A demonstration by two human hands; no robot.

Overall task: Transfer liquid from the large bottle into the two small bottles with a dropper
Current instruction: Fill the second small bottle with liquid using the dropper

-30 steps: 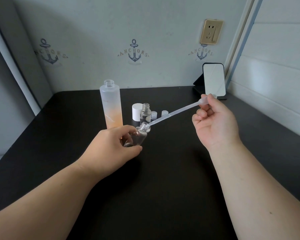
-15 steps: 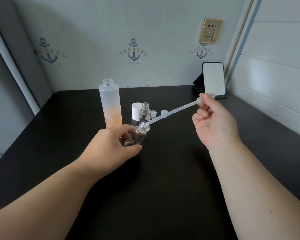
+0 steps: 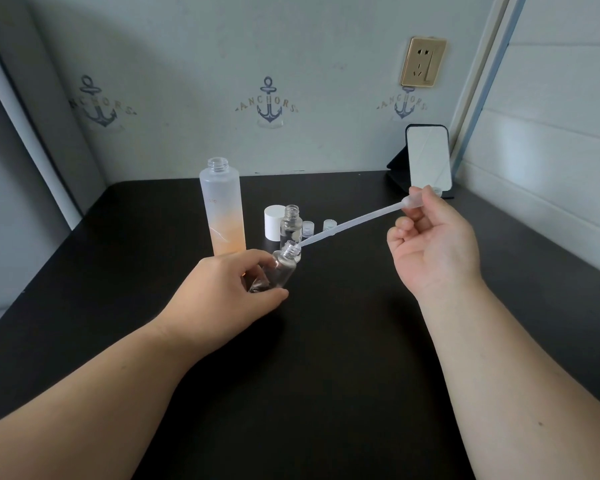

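Head view: left hand point(image 3: 229, 292) grips a small bottle point(image 3: 278, 273), tilted so its open neck faces right, low over the black desk point(image 3: 326, 375). Right hand point(image 3: 433, 244) pinches the bulb of the dropper point(image 3: 352, 223) between thumb and fingers; the tip sits at the bottle's mouth. Behind stand the large bottle point(image 3: 224, 211), uncapped and part full of orange liquid, a second small bottle point(image 3: 291, 223), a white cap point(image 3: 275, 222) and two small caps point(image 3: 307, 227).

Handling, as judged: the small bottle is light, clear and probably slick, so a grasp round its body suits. The dropper is thin, flexible plastic; its long stem may bend and wander, and any squeeze on the soft bulb releases liquid. Hold the bulb gently.
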